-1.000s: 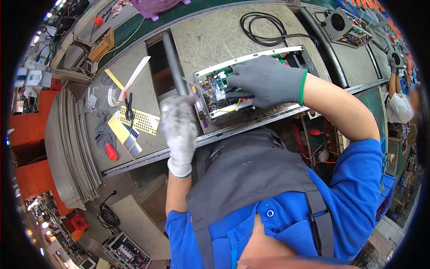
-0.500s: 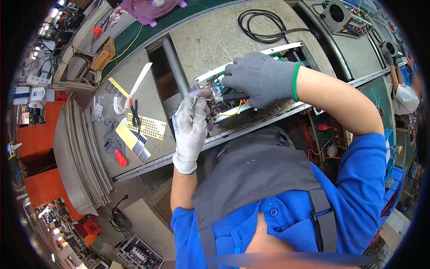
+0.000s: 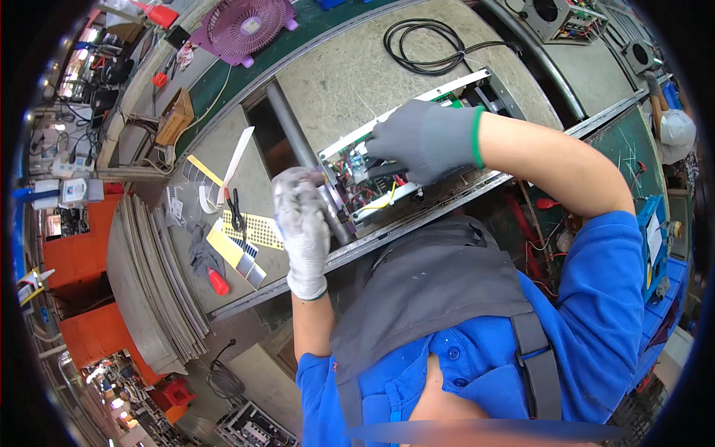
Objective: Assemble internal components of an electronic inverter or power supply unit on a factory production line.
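An open electronic unit (image 3: 350, 203) in a long metal frame lies at an angle on the metal worktop (image 3: 350, 63), with circuit boards and coloured wires showing inside. My right hand (image 3: 428, 141), in a grey glove with a green cuff, reaches over its middle. Its fingers are bent down into the wiring around a dark, slim thing that I cannot make out. Just off the unit's left end is my left hand (image 3: 302, 223), in a soiled white glove. Its fingers are blurred, and whether they hold anything does not show.
A coiled black cable (image 3: 424, 48) lies behind the unit. To the left are a perforated yellow sheet (image 3: 261, 229), pliers (image 3: 236, 212), a red bottle (image 3: 217, 281) and white strips (image 3: 238, 160). A purple fan (image 3: 249, 28) stands at the back. Another person (image 3: 676, 134) is at far right.
My left hand has drawn away from the wires to the left, off the unit's end. My right hand stays over the unit's middle. The whole view has shifted slightly.
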`<state>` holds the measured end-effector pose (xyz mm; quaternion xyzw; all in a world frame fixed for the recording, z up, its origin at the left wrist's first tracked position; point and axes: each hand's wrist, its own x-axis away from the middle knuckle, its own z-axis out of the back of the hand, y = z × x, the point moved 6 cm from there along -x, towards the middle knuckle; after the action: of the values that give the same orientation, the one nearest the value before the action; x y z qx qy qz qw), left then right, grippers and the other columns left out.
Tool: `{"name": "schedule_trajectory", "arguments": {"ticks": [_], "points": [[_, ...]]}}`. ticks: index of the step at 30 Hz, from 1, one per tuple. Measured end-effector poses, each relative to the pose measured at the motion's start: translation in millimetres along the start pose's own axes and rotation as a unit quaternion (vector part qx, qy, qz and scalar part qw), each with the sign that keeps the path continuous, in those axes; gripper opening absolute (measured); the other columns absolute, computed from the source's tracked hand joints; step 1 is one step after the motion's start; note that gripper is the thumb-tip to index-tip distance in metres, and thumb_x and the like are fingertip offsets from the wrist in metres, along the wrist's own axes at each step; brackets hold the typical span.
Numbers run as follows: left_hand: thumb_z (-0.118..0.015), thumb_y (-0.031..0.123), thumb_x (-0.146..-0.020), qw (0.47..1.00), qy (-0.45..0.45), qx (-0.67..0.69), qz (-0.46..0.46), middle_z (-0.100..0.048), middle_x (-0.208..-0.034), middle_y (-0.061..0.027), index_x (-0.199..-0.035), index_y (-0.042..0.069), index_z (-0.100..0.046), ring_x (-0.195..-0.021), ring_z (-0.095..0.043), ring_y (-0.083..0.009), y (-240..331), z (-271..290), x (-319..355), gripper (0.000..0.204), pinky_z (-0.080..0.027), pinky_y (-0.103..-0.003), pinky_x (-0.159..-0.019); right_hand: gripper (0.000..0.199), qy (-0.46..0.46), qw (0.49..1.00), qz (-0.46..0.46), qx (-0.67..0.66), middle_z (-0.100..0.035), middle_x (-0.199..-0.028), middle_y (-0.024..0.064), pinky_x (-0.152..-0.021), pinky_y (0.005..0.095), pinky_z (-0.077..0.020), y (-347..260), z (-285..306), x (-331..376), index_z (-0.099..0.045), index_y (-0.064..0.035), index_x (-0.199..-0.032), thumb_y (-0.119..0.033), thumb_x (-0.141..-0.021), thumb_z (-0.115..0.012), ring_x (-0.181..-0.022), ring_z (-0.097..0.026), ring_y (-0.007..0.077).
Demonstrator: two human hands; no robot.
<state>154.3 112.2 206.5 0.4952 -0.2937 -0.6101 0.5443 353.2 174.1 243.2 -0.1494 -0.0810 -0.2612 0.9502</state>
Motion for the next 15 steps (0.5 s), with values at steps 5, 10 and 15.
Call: {"name": "schedule_trajectory", "arguments": {"ticks": [5,10,15], "points": [[-0.050,0.024,-0.108,0.995,-0.015,0.015,0.098,-0.068,-0.088,-0.0061,-0.103,0.000,-0.066,-0.062,-0.050,-0.0057,-29.2,-8.9,-58.3,0.029,-0.042,-0.024,-0.061,0.041,0.277,0.935,-0.203,-0.091,-0.071,-0.099,0.0169,-0.087,0.0459,-0.0544,111.9,17.0,68.0,-0.069,-0.0102,-0.111,-0.025,-0.074,-0.073,-0.100,-0.069,0.0361],[-0.048,0.027,-0.103,0.962,-0.121,-0.226,0.092,-0.070,-0.086,-0.0164,-0.103,0.002,-0.068,-0.082,-0.066,-0.0364,-50.8,-45.6,-79.7,0.032,-0.051,-0.041,-0.074,0.041,0.184,0.924,-0.324,-0.089,-0.071,-0.095,0.0191,-0.083,0.0453,-0.0541,172.9,1.5,100.3,-0.069,-0.0088,-0.110,-0.026,-0.074,-0.072,-0.093,-0.070,0.0365],[-0.050,0.021,-0.104,0.926,-0.293,-0.104,0.213,-0.057,-0.074,-0.0039,-0.107,-0.001,-0.066,-0.068,-0.056,-0.0156,-24.4,-43.0,-34.7,0.027,-0.045,-0.032,-0.064,0.045,0.025,0.961,-0.254,-0.108,-0.067,-0.090,0.0196,-0.077,0.0472,-0.0512,131.6,-7.3,136.8,-0.067,-0.0057,-0.110,-0.023,-0.069,-0.068,-0.086,-0.066,0.0395]]}}
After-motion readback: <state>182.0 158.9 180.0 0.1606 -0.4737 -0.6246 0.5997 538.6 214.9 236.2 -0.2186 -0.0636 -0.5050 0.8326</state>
